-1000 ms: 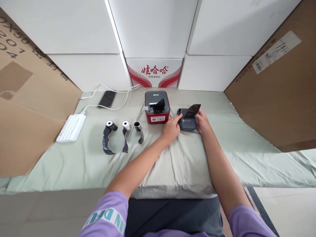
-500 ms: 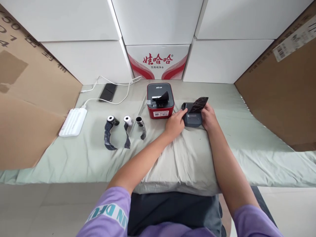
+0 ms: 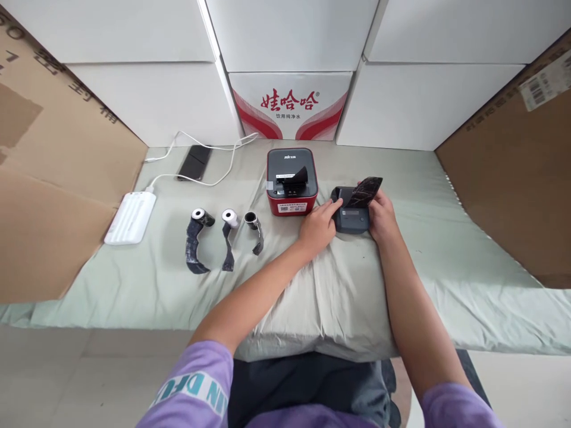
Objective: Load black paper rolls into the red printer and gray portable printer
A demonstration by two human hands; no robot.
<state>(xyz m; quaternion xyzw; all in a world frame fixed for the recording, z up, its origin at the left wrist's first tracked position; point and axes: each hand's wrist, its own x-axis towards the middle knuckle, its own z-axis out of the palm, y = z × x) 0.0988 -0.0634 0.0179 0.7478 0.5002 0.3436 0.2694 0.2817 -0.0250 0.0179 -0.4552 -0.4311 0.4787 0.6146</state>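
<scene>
A small dark grey portable printer (image 3: 352, 221) lies on the cloth, with a black strip of paper (image 3: 366, 192) standing up from its top. My left hand (image 3: 317, 227) grips the printer's left side, its fingers reaching over the top edge. On the opposite side my right hand (image 3: 382, 215) is curled around the printer, close beside the paper strip; its fingertips are partly hidden. Just left of my hands stands a red and black receipt printer (image 3: 292, 205), a curled black piece of paper (image 3: 300, 176) sticking out of its slot.
To the left stand a black paper roll (image 3: 203, 217), a white paper roll (image 3: 230, 218) and a smaller roll (image 3: 252, 220), each with a dark tail. A white power bank (image 3: 130, 219) with a cable and a phone (image 3: 195, 162) lie farther left. Cardboard (image 3: 66, 196) walls both sides; white boxes (image 3: 285, 35) stand behind.
The view has shifted slightly, so things appear a little displaced. Both hands keep their hold on the portable printer, and the paper strip still stands up from it.
</scene>
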